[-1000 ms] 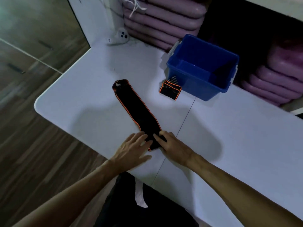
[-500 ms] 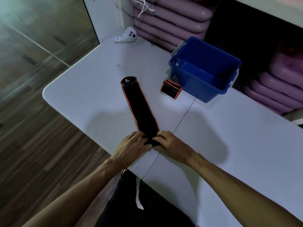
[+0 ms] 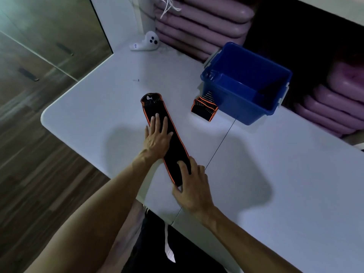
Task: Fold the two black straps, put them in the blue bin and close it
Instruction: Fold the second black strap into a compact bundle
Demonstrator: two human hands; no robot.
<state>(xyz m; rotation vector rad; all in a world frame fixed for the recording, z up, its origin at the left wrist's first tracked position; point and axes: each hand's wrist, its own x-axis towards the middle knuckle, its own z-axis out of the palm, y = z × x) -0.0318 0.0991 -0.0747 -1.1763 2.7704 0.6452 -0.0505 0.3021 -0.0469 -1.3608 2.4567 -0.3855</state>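
A long black strap with orange edging [image 3: 177,146] lies flat and unfolded on the white table [image 3: 275,184], running from the near edge toward the far left. My left hand [image 3: 157,137] presses flat on its middle with straight fingers. My right hand [image 3: 192,184] rests on its near end, fingers spread over the fabric. A second black and orange strap [image 3: 203,108] sits folded into a small bundle against the front of the blue bin [image 3: 246,107]. The bin stands open with no lid in sight.
A white controller [image 3: 146,41] lies at the table's far corner. Stacked pink cushions [image 3: 201,26] fill the shelves behind the bin and to its right. The table's rounded left edge drops to a wooden floor [image 3: 39,174]. A seam [image 3: 220,146] crosses the tabletop.
My left hand slid from the strap's near end up along it to the middle. My right hand stayed at the near end. The camera moved closer.
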